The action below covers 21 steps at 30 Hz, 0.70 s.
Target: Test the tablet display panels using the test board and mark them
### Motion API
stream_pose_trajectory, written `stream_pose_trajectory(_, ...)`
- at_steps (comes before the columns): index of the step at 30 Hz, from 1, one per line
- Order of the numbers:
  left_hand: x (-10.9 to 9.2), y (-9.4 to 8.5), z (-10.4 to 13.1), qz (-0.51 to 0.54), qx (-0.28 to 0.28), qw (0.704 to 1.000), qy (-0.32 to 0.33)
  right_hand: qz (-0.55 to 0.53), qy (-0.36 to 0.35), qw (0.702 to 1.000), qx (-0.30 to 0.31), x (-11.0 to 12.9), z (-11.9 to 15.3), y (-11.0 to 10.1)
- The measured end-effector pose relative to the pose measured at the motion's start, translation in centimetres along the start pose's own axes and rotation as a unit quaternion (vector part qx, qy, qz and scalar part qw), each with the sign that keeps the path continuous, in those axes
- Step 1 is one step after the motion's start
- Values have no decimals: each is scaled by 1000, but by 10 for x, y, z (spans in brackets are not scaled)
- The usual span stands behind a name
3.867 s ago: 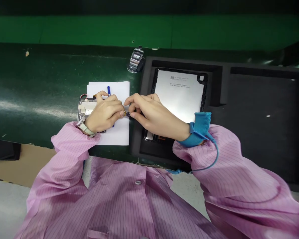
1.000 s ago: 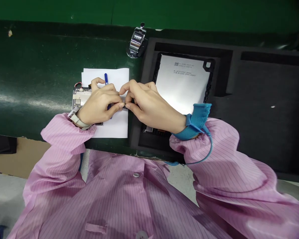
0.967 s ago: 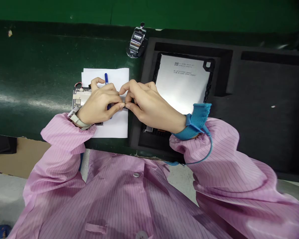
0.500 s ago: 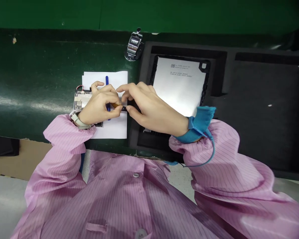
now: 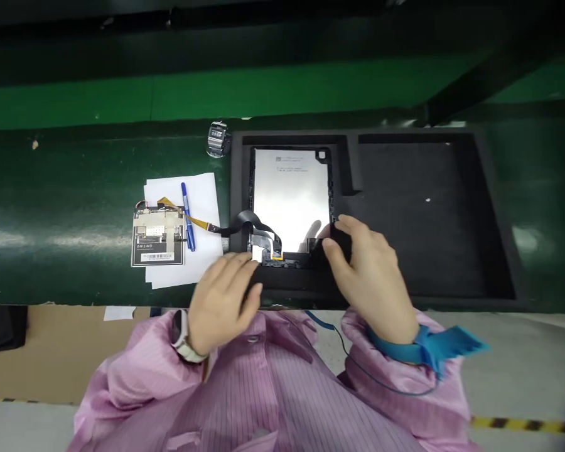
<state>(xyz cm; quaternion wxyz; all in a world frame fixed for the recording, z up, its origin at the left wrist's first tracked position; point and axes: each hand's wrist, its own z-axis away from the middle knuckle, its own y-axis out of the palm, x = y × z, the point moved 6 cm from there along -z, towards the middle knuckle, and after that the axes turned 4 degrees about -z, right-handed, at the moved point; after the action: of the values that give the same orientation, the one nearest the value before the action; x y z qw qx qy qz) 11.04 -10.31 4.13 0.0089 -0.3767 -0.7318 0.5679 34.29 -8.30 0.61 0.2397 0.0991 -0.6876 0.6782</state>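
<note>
A display panel with a silvery back lies in the black foam tray. My left hand rests at its lower left corner, fingers stretched out and holding nothing. At the lower right corner is my right hand, thumb and fingers apart, close to the panel's edge; whether they touch it I cannot tell. A black ribbon cable arches from the panel's lower edge to an orange flex strip, which runs to a circuit board on the left.
White paper sheets lie under the circuit board, with a blue pen on them. A metal tally counter stands by the tray's upper left corner. A blue wrist strap with a cord is on my right wrist.
Both hands have let go of the cable ends and moved apart, down to the panel's lower corners. The black ribbon and orange strip now show as one line. The camera view has shifted.
</note>
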Motion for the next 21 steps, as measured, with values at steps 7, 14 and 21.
stream_pose_trajectory(7,-31,40,9,-204,82,976,14,28,24,999,-24,27,2,17)
stream_pose_trajectory(14,-25,44,19,-159,38,987,0,-175,128,976,-22,3,-15,1)
stream_pose_trajectory(21,-17,37,28,-17,1,999,-29,-366,-27,930,-3,35,3,-41)
